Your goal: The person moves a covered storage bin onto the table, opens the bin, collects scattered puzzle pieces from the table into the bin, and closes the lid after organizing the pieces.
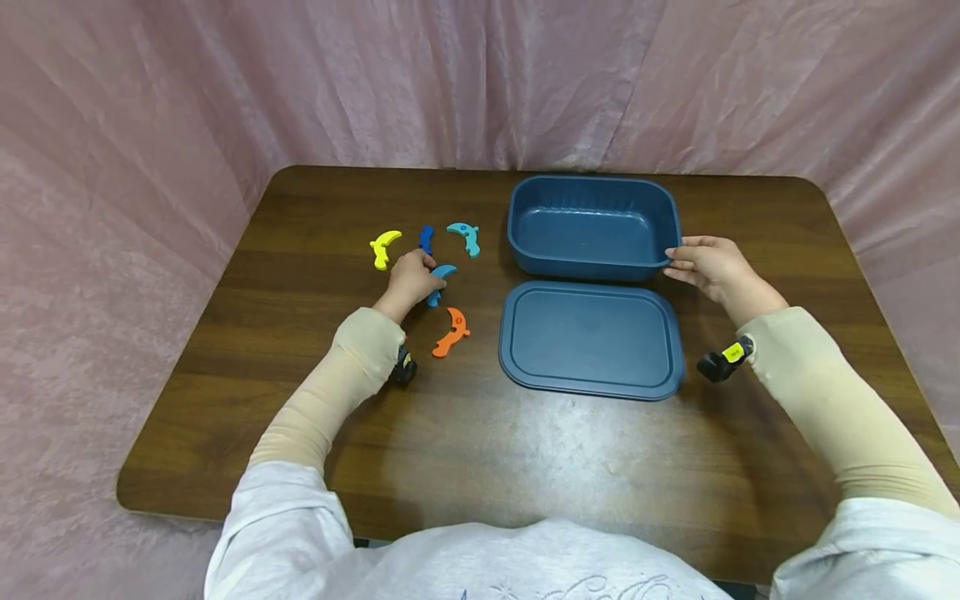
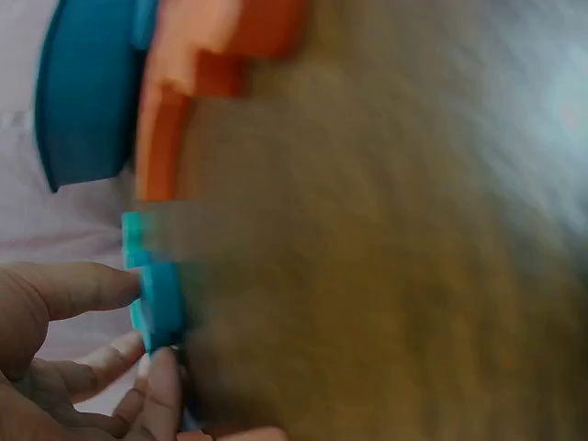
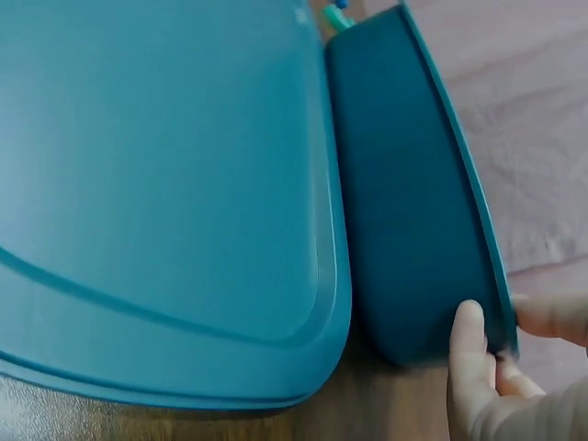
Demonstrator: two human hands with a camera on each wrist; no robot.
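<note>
While the left hand point(image 1: 408, 279) pinches a blue crescent point(image 1: 441, 275), right-hand fingers point(image 1: 678, 258) grip the box point(image 1: 592, 225) corner.

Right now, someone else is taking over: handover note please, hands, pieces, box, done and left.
Left hand pinches the blue curved piece on the table.
Right hand grips the right rim of the open box.
Lid lies flat in front of the box.
Yellow, dark blue, teal and orange pieces lie loose on the table.
Done: lid off. Box holds no pieces; all five are outside.
</note>
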